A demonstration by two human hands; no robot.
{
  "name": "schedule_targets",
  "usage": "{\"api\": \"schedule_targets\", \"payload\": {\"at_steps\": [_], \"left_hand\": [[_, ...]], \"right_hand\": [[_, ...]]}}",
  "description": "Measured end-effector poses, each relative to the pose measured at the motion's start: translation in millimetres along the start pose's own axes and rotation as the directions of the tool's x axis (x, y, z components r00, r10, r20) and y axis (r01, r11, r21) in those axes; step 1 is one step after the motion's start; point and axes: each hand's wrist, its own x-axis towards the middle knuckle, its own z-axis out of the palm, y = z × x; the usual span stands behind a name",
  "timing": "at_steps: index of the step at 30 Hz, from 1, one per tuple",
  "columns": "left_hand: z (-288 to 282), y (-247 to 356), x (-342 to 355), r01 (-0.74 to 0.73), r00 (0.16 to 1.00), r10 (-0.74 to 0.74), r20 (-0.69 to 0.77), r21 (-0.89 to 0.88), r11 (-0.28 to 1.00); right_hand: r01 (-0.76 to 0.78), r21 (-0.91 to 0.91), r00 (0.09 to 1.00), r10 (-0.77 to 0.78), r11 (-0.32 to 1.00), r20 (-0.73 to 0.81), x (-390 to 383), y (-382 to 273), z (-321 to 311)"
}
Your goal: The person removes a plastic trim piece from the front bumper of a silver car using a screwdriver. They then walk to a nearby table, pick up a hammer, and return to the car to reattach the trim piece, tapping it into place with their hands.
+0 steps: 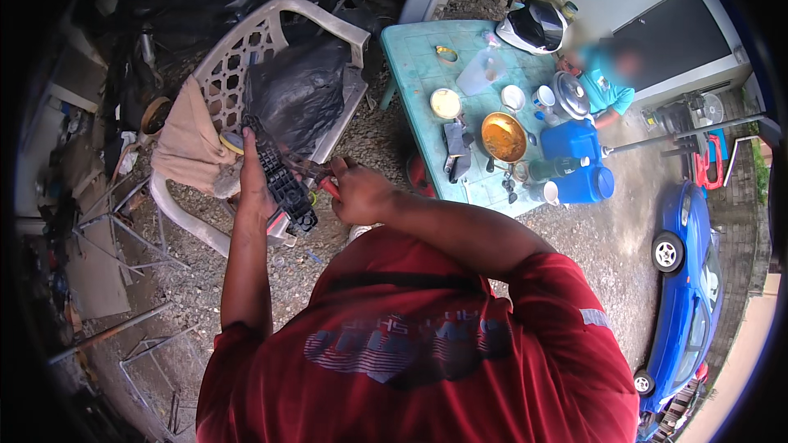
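Note:
My left hand (255, 181) is closed round the edge of a long black plastic part (289, 191) with a ribbed, compartmented face. In my right hand (362, 191) are pliers with red handles (330, 188). Their dark jaws are against or very close to the upper right side of the black part; whether they grip it, I cannot tell. Just beyond both hands is a pale plastic armchair (359, 35) with a crumpled black plastic bag (297, 86) on its seat. Over the chair's left arm lies a tan towel (190, 133).
Right of the chair stands a turquoise table (416, 56) bearing a pan of orange food (503, 138), a blue jug (568, 142), a helmet (533, 26) and cups. A person in teal (606, 82) sits beyond it. Metal frames (135, 230) lie left; a blue car (685, 287) is parked right.

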Motion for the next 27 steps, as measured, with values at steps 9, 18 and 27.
{"api": "schedule_targets", "payload": {"at_steps": [9,18,27], "left_hand": [[-9,-18,19,0.342,0.936,-0.338,0.099,-0.025,0.939],[-31,-48,47,0.555,0.708,-0.68,0.192,0.445,0.703],[-74,-92,78,0.482,0.79,-0.534,0.302,0.233,0.845]], "right_hand": [[0.164,-0.317,0.985,-0.169,0.934,0.01,18,37,-5],[0.464,-0.645,0.857,-0.492,0.607,0.154,27,62,-39],[0.615,-0.622,0.587,-0.808,0.485,-0.05,32,-22,-101]]}}
